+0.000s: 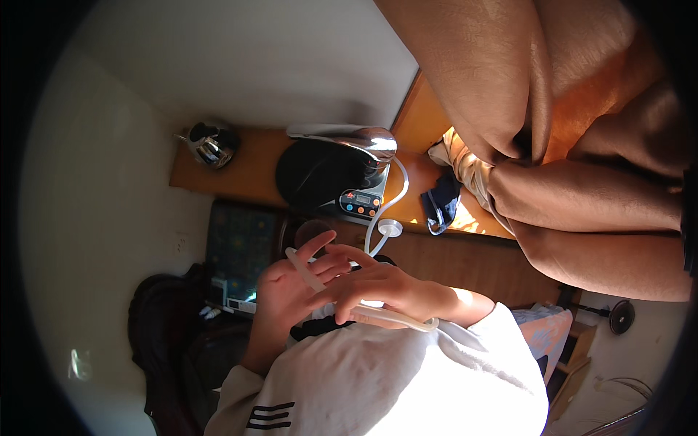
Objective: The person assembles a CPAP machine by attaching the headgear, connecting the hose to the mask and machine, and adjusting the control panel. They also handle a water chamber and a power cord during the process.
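Centrally, a pale flexible tube [378, 314] is gripped by both hands: the left hand [287, 291] is closed on its end, the right hand [378, 283] pinches it nearby. Beyond, a black appliance [331, 174] and steel kettle [211, 144] are seen on the wooden surface [247, 174].

White long sleeves on both arms; black horizontal stripes on left sleeve [270, 416]; hands bare, no gloves.
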A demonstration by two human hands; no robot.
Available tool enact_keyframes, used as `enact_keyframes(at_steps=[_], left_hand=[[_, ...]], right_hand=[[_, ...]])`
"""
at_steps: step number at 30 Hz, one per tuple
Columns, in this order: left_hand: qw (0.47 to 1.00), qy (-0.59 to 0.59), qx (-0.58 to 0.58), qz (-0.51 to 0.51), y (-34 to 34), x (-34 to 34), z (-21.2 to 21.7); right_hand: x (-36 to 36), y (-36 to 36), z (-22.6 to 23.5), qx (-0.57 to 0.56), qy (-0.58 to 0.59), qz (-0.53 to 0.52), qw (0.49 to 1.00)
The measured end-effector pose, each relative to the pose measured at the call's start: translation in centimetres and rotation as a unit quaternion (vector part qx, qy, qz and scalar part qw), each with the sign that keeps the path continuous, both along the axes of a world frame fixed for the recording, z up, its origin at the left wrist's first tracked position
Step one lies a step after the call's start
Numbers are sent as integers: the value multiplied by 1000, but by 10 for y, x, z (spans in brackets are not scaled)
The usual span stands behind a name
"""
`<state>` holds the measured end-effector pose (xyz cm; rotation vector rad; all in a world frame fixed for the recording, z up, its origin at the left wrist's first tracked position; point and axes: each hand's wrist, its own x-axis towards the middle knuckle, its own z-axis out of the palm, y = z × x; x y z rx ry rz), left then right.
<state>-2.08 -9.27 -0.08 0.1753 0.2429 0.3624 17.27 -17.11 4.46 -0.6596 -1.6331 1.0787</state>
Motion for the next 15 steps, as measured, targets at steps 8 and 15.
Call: enact_keyframes(at_steps=[8, 15], left_hand=[[928, -32, -284, 240, 42, -47, -22], [900, 0, -286, 330, 68, -87, -84]], right_hand=[[43, -44, 28, -46, -8, -36, 998], [120, -55, 58, 33, -129, 118, 984]])
